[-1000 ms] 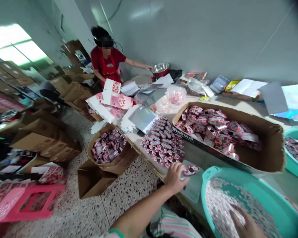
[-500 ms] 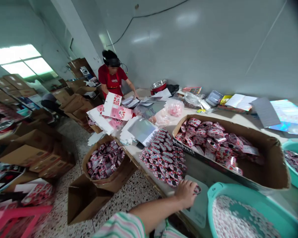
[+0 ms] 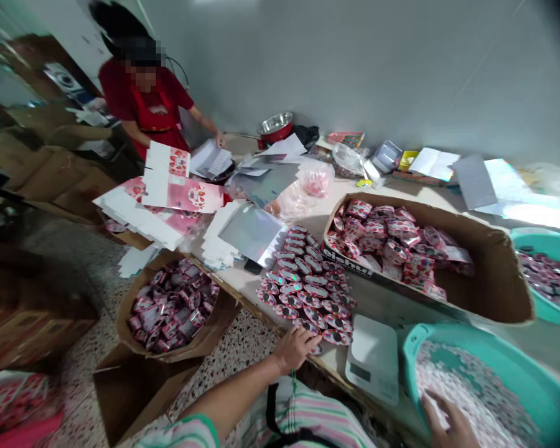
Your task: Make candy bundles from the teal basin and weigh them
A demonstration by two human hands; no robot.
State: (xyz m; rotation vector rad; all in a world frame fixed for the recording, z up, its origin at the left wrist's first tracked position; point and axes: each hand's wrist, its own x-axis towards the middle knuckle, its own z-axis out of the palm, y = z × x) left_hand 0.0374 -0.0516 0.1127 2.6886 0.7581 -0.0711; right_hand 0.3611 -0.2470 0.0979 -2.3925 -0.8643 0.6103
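Observation:
Rows of small oval strawberry-print packs lie side by side near the table's front edge. My left hand rests at the nearest row with its fingers bent over the end packs; whether it grips one is hidden. At the lower right, my right hand reaches into a teal basin of small whitish pieces. Its thumb and fingers are apart, and blur hides whether a piece lies between them. A white scale sits between the packs and the basin.
Behind the rows stands an open long carton of similar packs. A second teal basin is at the far right. Printed card sheets lie left. A round carton of packs stands on the floor. A person handles papers.
My left hand has moved left from the scale to the nearest packs, and the pack at its fingers before no longer shows there. My right hand has come into view. The view has shifted.

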